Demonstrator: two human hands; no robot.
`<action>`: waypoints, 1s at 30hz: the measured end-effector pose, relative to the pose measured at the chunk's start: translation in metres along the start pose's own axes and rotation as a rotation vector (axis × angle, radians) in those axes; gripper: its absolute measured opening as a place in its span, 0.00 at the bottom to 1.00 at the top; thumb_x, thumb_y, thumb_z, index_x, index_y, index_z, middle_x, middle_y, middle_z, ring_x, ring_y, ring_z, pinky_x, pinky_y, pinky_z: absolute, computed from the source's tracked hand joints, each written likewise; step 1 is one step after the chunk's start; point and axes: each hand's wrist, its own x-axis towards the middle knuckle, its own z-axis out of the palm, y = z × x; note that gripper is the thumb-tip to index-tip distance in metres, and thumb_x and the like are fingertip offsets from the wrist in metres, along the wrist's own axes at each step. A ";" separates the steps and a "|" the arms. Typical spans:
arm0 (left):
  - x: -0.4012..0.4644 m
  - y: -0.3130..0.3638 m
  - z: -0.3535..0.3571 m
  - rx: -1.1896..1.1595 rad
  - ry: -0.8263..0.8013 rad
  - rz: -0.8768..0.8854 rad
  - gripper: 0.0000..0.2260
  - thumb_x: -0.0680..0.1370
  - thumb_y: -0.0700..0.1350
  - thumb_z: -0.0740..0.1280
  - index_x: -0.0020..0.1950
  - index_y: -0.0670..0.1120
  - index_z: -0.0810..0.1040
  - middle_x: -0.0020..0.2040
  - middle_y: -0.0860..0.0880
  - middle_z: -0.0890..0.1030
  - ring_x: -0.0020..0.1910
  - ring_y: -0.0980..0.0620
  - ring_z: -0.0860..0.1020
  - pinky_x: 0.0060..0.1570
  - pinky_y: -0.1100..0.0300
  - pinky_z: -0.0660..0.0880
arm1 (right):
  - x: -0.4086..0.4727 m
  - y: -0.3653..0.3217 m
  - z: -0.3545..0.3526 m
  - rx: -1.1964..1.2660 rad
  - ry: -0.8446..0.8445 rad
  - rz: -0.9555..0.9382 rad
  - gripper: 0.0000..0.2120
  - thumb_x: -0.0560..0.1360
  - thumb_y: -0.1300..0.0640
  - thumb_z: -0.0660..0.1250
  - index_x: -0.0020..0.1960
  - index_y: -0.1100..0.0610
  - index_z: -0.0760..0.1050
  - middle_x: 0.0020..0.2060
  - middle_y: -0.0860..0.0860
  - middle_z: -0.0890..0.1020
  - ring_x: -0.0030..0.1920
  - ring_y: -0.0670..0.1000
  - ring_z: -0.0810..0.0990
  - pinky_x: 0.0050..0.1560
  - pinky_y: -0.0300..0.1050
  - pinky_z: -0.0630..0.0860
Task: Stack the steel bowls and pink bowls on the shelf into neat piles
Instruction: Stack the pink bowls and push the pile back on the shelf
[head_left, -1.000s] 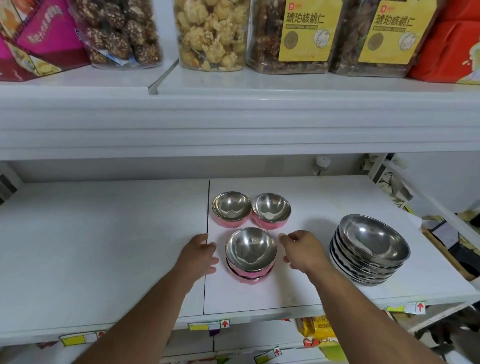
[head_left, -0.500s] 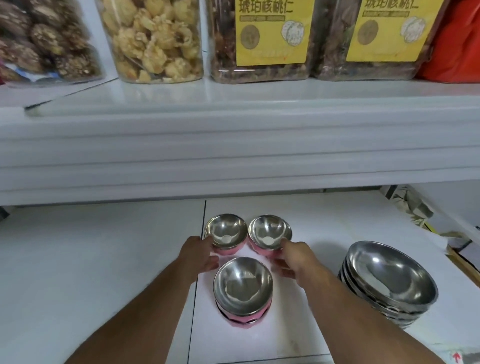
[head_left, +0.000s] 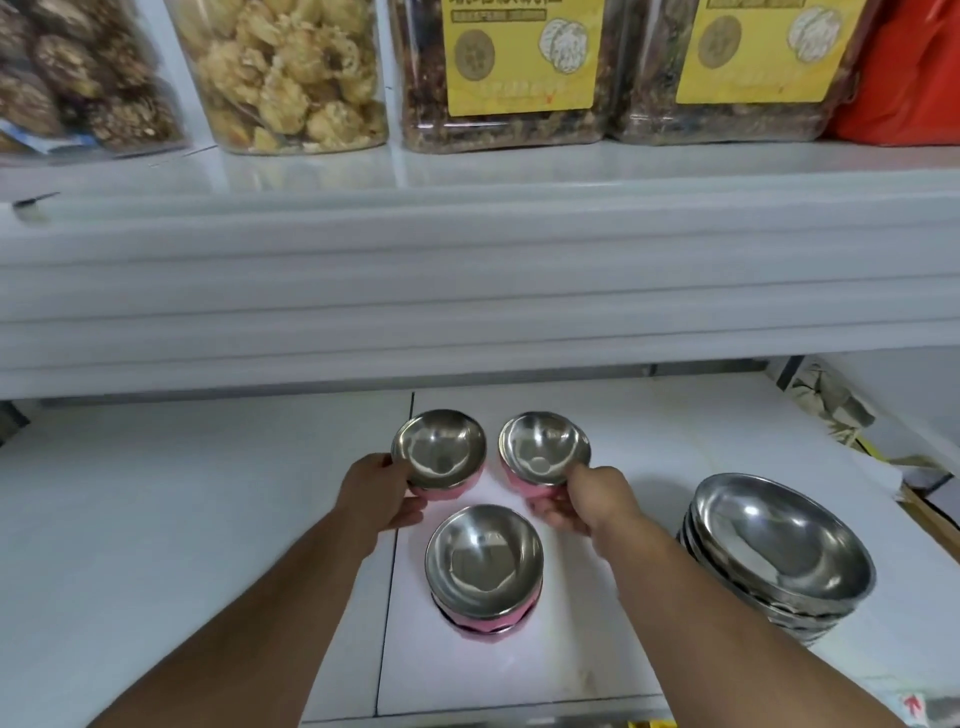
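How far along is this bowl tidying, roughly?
Mostly done, it seems. The large steel bowls already sit nested in one pile on the white shelf, and a short pile of pink steel-lined bowls stands in front. In hand: the left hand grips the left pink bowl, the right hand the right pink bowl. Those two remain unstacked.
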 end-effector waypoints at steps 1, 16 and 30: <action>-0.008 0.004 -0.006 0.017 -0.008 0.023 0.06 0.79 0.39 0.64 0.53 0.41 0.80 0.45 0.39 0.85 0.38 0.43 0.85 0.38 0.52 0.84 | -0.005 -0.002 -0.002 0.011 0.011 -0.017 0.14 0.75 0.64 0.59 0.49 0.70 0.81 0.36 0.64 0.87 0.36 0.61 0.88 0.43 0.52 0.85; -0.096 -0.001 -0.015 0.335 -0.200 0.088 0.10 0.79 0.41 0.63 0.53 0.36 0.79 0.39 0.38 0.82 0.34 0.41 0.83 0.39 0.47 0.83 | -0.125 -0.029 -0.042 0.047 -0.007 -0.164 0.13 0.78 0.59 0.62 0.52 0.68 0.80 0.44 0.68 0.87 0.37 0.56 0.86 0.39 0.46 0.86; -0.106 -0.028 -0.021 0.261 -0.108 0.118 0.15 0.84 0.51 0.57 0.53 0.42 0.77 0.46 0.45 0.81 0.35 0.46 0.83 0.34 0.54 0.82 | -0.149 -0.009 -0.012 -0.194 -0.116 -0.169 0.13 0.79 0.58 0.62 0.51 0.68 0.78 0.34 0.63 0.87 0.40 0.61 0.89 0.48 0.55 0.86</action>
